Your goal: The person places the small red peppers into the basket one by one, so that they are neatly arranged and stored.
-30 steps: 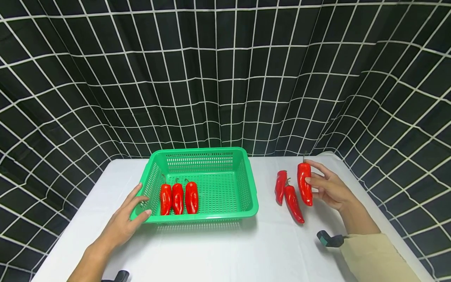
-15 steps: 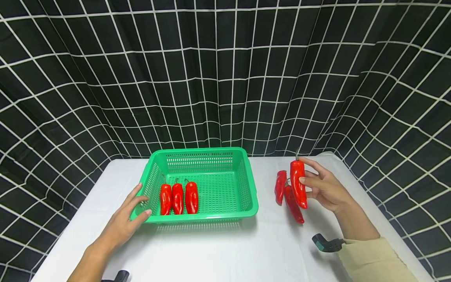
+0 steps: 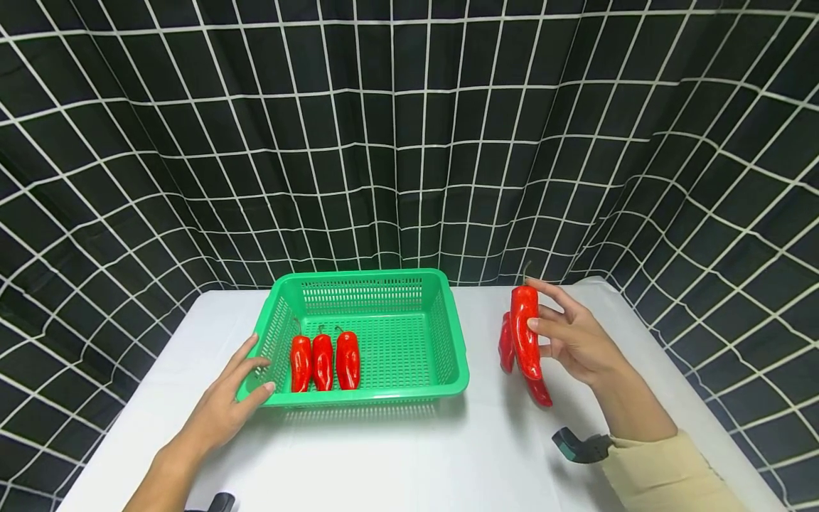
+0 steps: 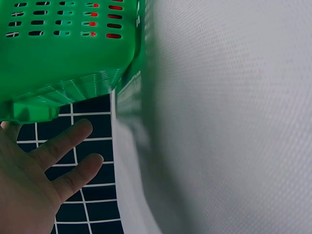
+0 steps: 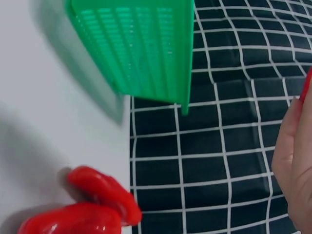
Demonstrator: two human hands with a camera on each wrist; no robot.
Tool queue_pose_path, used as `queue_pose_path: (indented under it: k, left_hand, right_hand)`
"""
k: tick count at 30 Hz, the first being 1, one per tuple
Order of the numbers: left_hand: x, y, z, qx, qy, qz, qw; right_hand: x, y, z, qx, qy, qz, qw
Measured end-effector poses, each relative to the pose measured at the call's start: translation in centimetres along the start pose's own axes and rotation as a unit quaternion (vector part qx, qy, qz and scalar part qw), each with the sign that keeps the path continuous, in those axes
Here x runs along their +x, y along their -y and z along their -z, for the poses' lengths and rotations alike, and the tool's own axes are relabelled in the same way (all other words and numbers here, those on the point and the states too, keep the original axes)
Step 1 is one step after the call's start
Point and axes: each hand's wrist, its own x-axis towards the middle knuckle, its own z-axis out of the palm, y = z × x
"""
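Note:
In the head view, my right hand (image 3: pixel 576 345) pinches a red chili pepper (image 3: pixel 525 327), upright with its stem on top. Behind it, partly covered, are two more peppers on the table: a left pepper (image 3: pixel 505 346) and a right pepper (image 3: pixel 540 392). The right wrist view shows that pair as well, while the pinched pepper (image 5: pixel 306 87) is just a sliver at the edge. Over the left rim of a green plastic basket (image 3: pixel 409 392) lies my left hand (image 3: pixel 217 412), thumb and index finger across it. Two straight, spread fingers (image 4: pixel 73 141) show outside the basket in the left wrist view.
Inside the basket, three red peppers (image 3: pixel 323 361) stand side by side toward the left. A white cloth (image 3: pixel 384 462) covers the table, and a black curtain (image 3: pixel 409 142) with a white grid encloses its back and sides. Each wrist carries a dark camera mount (image 3: pixel 579 446).
My right hand has moved left with its pepper, which now overlaps the two peppers on the table in the head view. The left hand and basket have stayed put.

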Motion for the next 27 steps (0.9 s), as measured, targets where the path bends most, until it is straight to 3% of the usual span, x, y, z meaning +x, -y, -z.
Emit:
queue_pose_path:
  k: [27]
  left_hand:
    - [-0.1,-0.2,0.1,0.006,0.0,0.005,1.0]
  right_hand:
    - [1.5,0.4,-5.3,0.01,0.012,-0.002,0.9999]
